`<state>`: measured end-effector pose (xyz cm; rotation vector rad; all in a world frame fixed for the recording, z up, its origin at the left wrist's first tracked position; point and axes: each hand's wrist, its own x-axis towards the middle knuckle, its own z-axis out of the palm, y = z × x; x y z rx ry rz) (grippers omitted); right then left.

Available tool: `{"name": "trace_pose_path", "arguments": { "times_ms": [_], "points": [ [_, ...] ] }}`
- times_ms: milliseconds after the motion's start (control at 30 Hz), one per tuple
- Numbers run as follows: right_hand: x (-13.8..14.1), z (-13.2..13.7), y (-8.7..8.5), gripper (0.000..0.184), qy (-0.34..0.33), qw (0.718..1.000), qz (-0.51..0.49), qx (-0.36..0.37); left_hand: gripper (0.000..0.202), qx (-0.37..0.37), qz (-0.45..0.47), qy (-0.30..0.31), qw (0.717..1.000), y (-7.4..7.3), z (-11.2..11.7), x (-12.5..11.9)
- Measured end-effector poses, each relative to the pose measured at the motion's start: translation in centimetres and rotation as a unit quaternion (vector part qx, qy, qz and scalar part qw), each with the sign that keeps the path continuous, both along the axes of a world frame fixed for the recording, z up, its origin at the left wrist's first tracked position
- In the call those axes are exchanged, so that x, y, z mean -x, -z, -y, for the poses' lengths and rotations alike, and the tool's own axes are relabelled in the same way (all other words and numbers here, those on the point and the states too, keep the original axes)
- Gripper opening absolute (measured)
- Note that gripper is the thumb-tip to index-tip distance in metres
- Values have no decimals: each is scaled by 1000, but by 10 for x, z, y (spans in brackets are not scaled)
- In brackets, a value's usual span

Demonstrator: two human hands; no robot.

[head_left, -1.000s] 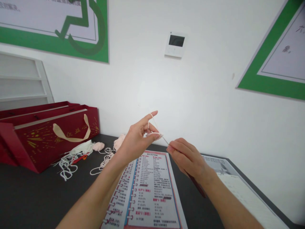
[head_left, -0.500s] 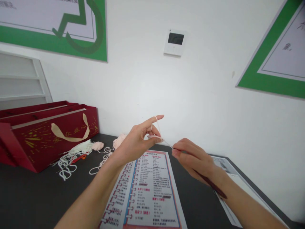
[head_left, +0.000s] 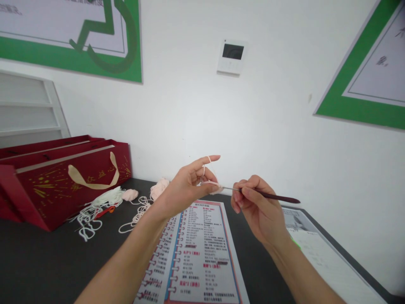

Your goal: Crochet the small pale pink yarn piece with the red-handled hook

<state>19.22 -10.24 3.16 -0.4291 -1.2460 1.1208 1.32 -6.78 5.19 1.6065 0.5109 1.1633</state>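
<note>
My left hand [head_left: 190, 181] pinches a small piece of pale pink crochet work [head_left: 215, 188] between thumb and fingers. Its index finger points out to the right, with a strand of yarn [head_left: 212, 165] looped over it and running down to the work. In my right hand [head_left: 257, 207] is a crochet hook [head_left: 275, 196] with a dark brown handle, lying nearly level. The hook's thin metal shaft reaches left to the edge of the piece; its tip is hidden in the yarn.
A printed pattern sheet [head_left: 205, 253] lies below my hands. Left of it are pink yarn balls [head_left: 160, 188], white yarn [head_left: 109, 196], an orange-red tool [head_left: 106, 212] and red gift bags [head_left: 85, 177]. More papers [head_left: 325, 253] lie at right. A white wall stands behind the dark table [head_left: 104, 261].
My right hand has turned over, so the hook's handle swung from pointing down toward the wrist to lying level rightward. My left hand has shifted very slightly and keeps its grip.
</note>
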Motion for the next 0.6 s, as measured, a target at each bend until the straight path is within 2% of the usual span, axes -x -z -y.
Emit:
{"name": "trace_pose_path", "arguments": {
  "times_ms": [233, 467, 533, 600],
  "points": [
    [18, -4, -6, 20, -39, 983, -133, 119, 70, 37, 54, 37, 997, 7, -6, -5],
    [24, -6, -1, 15, -52, 951, -212, 217, 74, 48, 74, 98, 991, 13, -11, -3],
    [27, -5, 1, 17, -40, 948, -226, 219, 74, 48, 87, 103, 990, 14, -11, -5],
    [29, -4, 2, 20, -15, 955, -227, 189, 74, 48, 95, 101, 989, 14, -10, -8]
  ]
}}
